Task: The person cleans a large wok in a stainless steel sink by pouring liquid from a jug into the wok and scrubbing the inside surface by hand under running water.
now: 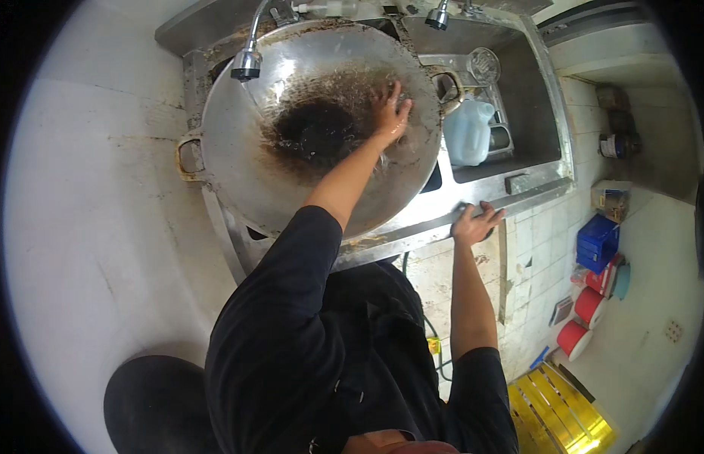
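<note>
My left hand (392, 116) reaches into a large metal wok (380, 198), fingers spread against the right side of its inner wall. The wok sits tilted over the left basin of a steel sink. Its bottom is blackened, and shallow water ripples around my fingers. My right hand (474, 226) rests on the front rim of the sink (403, 235). Something dark shows beneath that palm; whether I grip it cannot be made out. Above the wok's upper left hangs a faucet head (247, 63), with a thin stream falling from it.
The right basin (533, 113) holds a pale blue plastic jug (468, 133) and a round strainer (483, 65). A second faucet (437, 18) hangs above it. Along the right wall stand a blue crate (597, 243), red containers (574, 339) and a yellow slatted platform (556, 414).
</note>
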The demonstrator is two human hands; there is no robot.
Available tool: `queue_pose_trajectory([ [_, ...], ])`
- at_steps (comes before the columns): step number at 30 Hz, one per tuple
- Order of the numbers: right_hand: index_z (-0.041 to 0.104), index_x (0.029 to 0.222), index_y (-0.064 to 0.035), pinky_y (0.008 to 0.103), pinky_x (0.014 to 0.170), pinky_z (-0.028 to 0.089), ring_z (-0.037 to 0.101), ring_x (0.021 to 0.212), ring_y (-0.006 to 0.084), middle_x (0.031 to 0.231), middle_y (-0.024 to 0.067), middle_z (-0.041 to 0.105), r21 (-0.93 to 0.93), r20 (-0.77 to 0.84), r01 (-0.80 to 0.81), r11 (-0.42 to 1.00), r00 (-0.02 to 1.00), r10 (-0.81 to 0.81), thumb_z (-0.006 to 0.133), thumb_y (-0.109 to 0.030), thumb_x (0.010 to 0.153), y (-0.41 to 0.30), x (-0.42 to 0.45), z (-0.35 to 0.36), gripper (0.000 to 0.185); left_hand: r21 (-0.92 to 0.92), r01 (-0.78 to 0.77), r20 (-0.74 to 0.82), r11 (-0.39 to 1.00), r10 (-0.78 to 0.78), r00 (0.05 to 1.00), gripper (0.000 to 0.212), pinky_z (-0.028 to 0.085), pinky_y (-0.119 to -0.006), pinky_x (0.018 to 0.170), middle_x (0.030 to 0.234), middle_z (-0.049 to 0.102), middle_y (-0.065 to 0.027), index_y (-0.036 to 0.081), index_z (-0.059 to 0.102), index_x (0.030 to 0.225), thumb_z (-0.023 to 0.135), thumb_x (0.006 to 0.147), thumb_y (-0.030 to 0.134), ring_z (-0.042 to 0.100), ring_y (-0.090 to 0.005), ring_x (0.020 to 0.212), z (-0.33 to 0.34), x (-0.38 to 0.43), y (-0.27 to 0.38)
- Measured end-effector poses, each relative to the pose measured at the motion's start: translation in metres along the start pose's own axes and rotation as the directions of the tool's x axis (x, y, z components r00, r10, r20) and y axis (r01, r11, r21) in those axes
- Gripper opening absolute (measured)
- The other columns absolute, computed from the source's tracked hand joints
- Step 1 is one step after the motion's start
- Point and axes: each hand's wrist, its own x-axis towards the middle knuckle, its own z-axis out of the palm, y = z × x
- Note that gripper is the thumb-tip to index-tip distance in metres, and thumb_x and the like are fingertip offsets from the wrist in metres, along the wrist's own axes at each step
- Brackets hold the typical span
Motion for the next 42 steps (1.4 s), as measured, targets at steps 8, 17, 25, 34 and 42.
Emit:
queue_pose_trajectory([
  [8,0.059,0.119,-0.0022,0.0508,0.114,0.034,0.028,0.146,0.0499,0.158,0.036,0.022,0.049,-0.017,0.002,0.999,1.0,-0.001,0.062,-0.032,0.087,-0.003,0.0,-0.003,0.044,-0.316,-0.182,0.501,0.931,0.327,0.801,0.056,0.017,-0.059,0.123,0.169,0.02,-0.0124,0.025,0.044,0.155,0.057,0.103,0.043,0.01,-0.0476,0.154,-0.045,-0.108,0.038],
  [17,0.06,0.116,-0.0019,0.0524,0.114,0.034,0.029,0.147,0.0494,0.157,0.0369,0.024,0.041,-0.019,-0.031,0.999,0.999,0.032,0.065,-0.028,0.084,-0.008,0.001,-0.004,0.041,0.239,-0.512,0.954,0.825,-0.102,0.282,0.056,0.008,-0.061,0.124,0.172,0.008,-0.0088,0.031,0.039,0.157,0.047,0.106,0.051,0.0,-0.0423,0.156,-0.275,-0.128,-0.045],
  [25,0.061,0.115,-0.0035,0.0532,0.117,0.03,0.03,0.145,0.0524,0.158,0.0381,0.023,0.085,-0.078,0.051,0.995,0.996,-0.044,0.068,-0.022,0.081,0.003,0.0,0.0,0.039,0.576,-0.317,0.453,0.753,0.029,0.891,0.064,0.016,-0.061,0.122,0.17,0.013,-0.0154,0.03,0.034,0.16,0.043,0.103,0.058,0.012,-0.0548,0.151,-0.12,-0.039,-0.073],
  [34,0.059,0.111,0.0,0.0512,0.12,0.026,0.026,0.148,0.0487,0.158,0.0363,0.023,0.084,-0.065,0.022,0.996,0.998,-0.017,0.064,-0.023,0.085,0.003,-0.001,0.001,0.035,-0.06,-0.362,-0.005,0.93,0.363,0.932,0.054,0.016,-0.062,0.122,0.169,0.021,-0.0143,0.028,0.054,0.149,0.063,0.098,0.043,0.007,-0.057,0.151,0.03,0.036,0.062],
  [42,0.061,0.113,-0.0031,0.054,0.115,0.032,0.031,0.146,0.0492,0.159,0.0347,0.023,0.061,-0.114,0.062,0.996,0.992,-0.054,0.064,-0.026,0.086,0.013,0.003,0.007,0.036,-0.166,-0.355,0.631,0.92,0.376,0.678,0.063,0.015,-0.06,0.124,0.172,0.011,-0.0093,0.029,0.034,0.16,0.054,0.103,0.046,0.002,-0.0435,0.156,-0.061,-0.096,0.034],
])
